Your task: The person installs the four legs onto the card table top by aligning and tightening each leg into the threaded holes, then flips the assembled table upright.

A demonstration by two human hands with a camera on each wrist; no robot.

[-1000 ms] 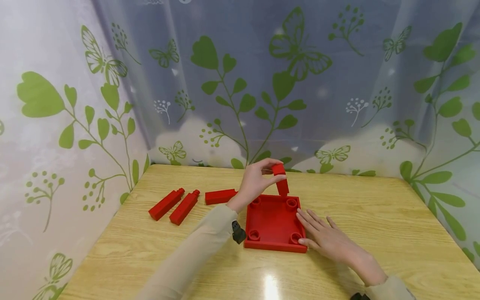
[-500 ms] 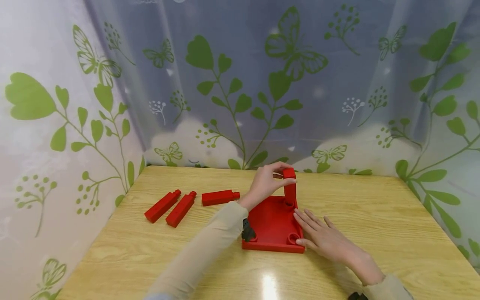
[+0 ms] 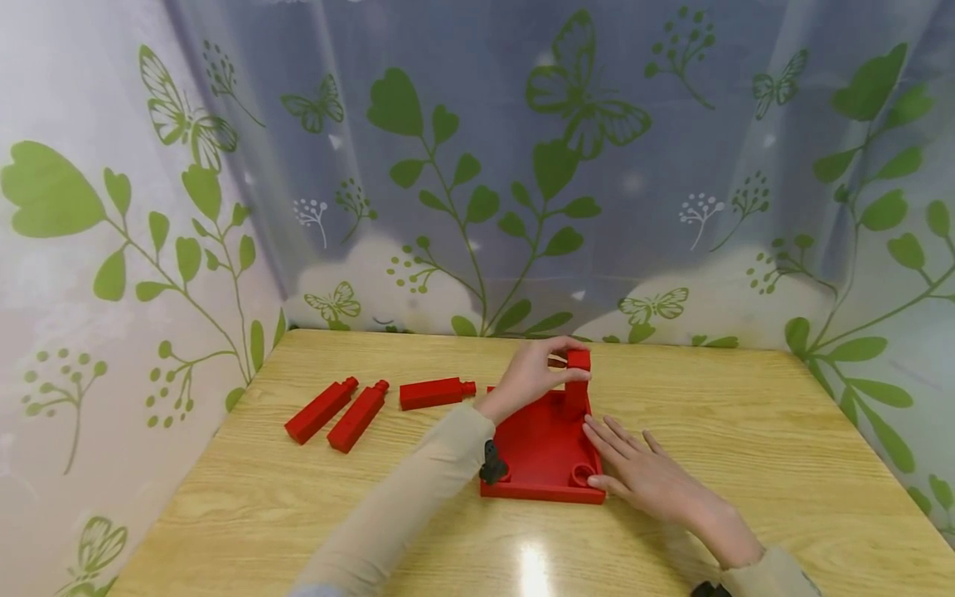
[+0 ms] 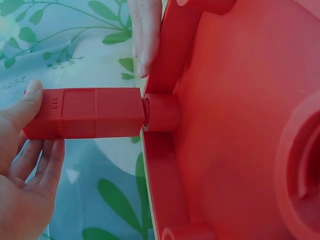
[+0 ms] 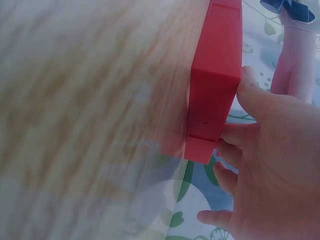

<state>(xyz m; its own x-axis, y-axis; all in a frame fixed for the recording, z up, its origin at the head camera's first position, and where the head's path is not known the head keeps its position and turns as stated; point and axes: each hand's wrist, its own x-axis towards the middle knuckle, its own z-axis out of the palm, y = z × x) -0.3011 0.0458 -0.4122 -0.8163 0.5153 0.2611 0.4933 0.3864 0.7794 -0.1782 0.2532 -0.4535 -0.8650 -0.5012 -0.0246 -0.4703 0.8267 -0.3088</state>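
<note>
In the head view my left hand (image 3: 533,375) pinches the top of a red square leg (image 3: 577,385), which stands upright at the far right corner of a red square tray-like base (image 3: 541,495). The left wrist view shows the leg's narrow end in a round socket (image 4: 165,112) of the base, a sliver of its neck visible at the rim. Thumb and fingers lie on opposite sides of the leg. With straight fingers, my right hand (image 3: 649,473) rests against the base's right wall. Its fingertips touch the rim in the right wrist view.
Three more red legs lie on the wooden table (image 3: 246,497): two slanted ones, a left leg (image 3: 321,411) and its neighbour (image 3: 358,416), and a third leg (image 3: 433,393) close to my left forearm. A patterned curtain (image 3: 477,166) rises behind the table.
My left hand has moved right with the leg, brought it from tilted to upright and lowered it into the far right socket. The right hand stays against the base.
</note>
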